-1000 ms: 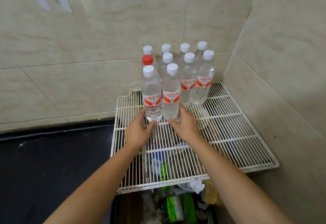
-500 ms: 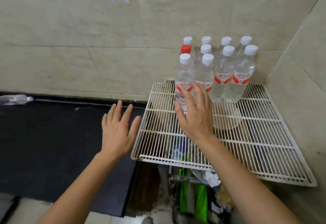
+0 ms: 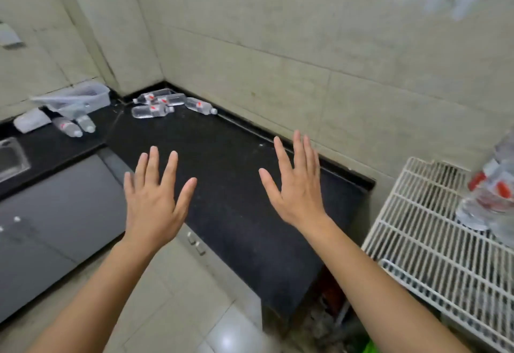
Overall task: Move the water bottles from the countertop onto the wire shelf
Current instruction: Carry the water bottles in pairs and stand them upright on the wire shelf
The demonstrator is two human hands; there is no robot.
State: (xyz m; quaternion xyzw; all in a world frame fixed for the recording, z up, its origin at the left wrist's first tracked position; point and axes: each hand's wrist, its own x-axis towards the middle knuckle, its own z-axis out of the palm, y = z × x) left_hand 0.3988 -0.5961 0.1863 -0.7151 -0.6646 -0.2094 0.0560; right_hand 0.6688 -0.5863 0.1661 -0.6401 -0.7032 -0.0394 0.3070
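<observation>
Head view: left grip (image 3: 151,199) and right grip (image 3: 296,185) hover spread and empty over the desk (image 3: 236,174), while water bottles (image 3: 153,110) lie sideways in its far corner, probably weighty, smooth and slightly squashy, best grasped round the labelled middle.

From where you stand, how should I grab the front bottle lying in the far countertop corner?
Best take the front bottle round its middle, at the label, from above, gripping across its width. It lies on its side, lengthwise across your view, with bare countertop before it.
</observation>
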